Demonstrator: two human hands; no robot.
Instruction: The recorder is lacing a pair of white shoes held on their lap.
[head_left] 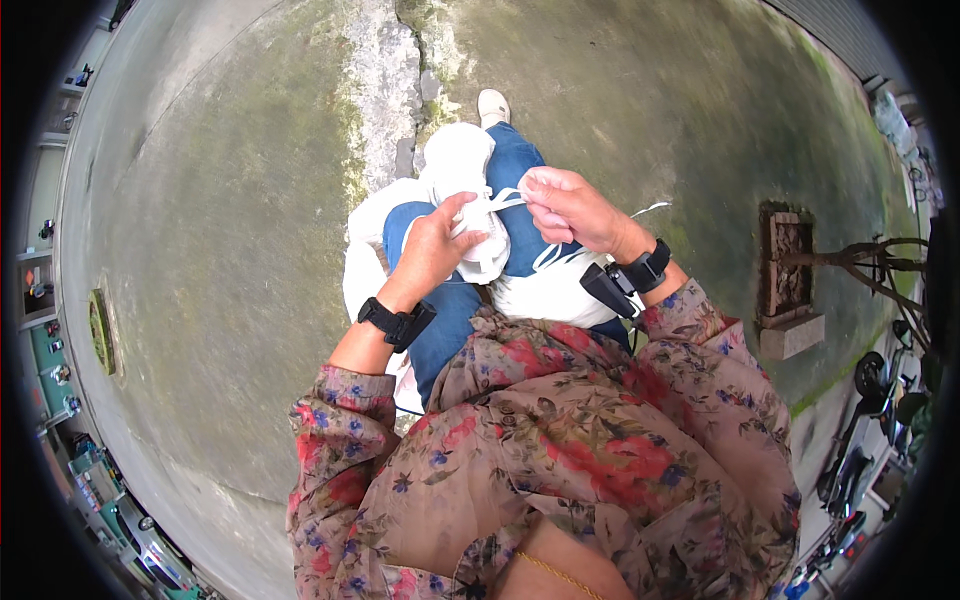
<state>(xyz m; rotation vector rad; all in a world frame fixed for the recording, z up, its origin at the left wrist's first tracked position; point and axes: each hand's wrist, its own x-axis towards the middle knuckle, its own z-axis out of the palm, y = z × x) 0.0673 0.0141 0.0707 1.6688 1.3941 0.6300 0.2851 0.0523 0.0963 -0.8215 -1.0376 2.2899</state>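
Right hand (568, 207): thumb and fingertips pinched together on a flat, narrow white strap (507, 198), drawn out rightward. Left hand (437, 243): thumb and forefinger apart, touching the soft, rounded white fabric item (459, 155) on the lap; hidden fingers' hold, cannot tell. Beneath: blue jeans (518, 160); wrinkled white cloth (548, 295) at right thigh. Stained, cracked concrete (240, 200) spreads left and far; rectangular brick-edged planter (790, 265) right, well apart.
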